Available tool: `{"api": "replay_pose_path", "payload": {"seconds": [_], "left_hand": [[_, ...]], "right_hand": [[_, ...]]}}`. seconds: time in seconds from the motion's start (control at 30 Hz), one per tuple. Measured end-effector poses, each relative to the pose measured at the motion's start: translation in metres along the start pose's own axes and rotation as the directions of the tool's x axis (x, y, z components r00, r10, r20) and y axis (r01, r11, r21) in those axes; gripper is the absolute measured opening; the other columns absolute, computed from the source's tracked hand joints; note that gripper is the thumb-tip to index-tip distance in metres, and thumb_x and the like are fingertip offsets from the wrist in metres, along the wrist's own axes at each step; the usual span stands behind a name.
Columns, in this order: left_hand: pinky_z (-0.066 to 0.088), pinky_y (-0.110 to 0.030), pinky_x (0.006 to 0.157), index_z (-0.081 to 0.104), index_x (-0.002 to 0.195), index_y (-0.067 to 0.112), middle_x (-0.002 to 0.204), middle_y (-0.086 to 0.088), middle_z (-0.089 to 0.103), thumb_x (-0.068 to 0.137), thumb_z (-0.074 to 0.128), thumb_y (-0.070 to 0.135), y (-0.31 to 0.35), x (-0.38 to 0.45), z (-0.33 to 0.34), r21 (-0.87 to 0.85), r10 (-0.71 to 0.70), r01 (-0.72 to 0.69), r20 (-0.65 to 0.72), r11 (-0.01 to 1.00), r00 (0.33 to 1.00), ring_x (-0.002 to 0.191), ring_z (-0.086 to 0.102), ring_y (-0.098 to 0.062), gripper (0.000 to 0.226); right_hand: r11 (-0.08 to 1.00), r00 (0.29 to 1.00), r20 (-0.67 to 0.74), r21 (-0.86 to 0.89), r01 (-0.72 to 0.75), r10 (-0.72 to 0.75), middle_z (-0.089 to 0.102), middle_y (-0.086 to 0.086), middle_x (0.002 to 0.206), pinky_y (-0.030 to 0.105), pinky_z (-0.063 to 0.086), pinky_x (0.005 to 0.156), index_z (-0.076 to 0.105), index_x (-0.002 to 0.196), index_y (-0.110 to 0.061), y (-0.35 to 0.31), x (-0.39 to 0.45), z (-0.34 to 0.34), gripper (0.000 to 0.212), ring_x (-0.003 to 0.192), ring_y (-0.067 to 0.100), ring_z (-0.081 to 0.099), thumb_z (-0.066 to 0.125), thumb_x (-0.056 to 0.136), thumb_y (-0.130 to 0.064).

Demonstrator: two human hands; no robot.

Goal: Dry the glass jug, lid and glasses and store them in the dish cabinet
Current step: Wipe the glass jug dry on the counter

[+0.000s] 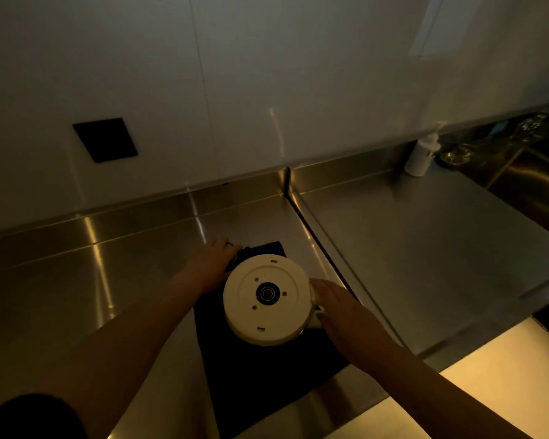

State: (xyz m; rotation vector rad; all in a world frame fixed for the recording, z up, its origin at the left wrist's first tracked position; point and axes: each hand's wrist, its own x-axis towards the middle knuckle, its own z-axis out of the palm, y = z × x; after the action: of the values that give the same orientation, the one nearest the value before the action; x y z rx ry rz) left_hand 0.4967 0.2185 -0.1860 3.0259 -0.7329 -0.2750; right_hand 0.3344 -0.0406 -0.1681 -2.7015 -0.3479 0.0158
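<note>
— Nearest: dark sleeve [29,416] at lower left, both bare forearms reaching over steel counter [425,248].

— Jug?

— Upside down on dark blue cloth [260,375]; white base of jug [267,299] facing up.

— Hands?

— Apart. Left hand [211,264] pinching cloth's far edge beside jug. Right hand [343,312] flat-fingered against jug's right side. Soap bottle [422,155] far right.
</note>
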Motion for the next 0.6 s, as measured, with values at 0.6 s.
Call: {"api": "replay_pose_path", "payload": {"seconds": [0.6], "left_hand": [[0.037, -0.037, 0.1, 0.043, 0.137, 0.025, 0.137, -0.01, 0.04, 0.088, 0.058, 0.037, -0.008, 0.008, 0.005, 0.002, 0.079, -0.079, -0.042, 0.997, 0.996, 0.126, 0.037, -0.026, 0.052]], "right_hand": [[0.976, 0.997, 0.08, 0.216, -0.029, 0.012, 0.051, -0.041, 0.111, 0.018, 0.03, 0.097, 0.047, 0.109, -0.068, 0.0, 0.011, -0.006, 0.042, 0.105, -0.023, 0.042, 0.025, 0.078, -0.086]]}}
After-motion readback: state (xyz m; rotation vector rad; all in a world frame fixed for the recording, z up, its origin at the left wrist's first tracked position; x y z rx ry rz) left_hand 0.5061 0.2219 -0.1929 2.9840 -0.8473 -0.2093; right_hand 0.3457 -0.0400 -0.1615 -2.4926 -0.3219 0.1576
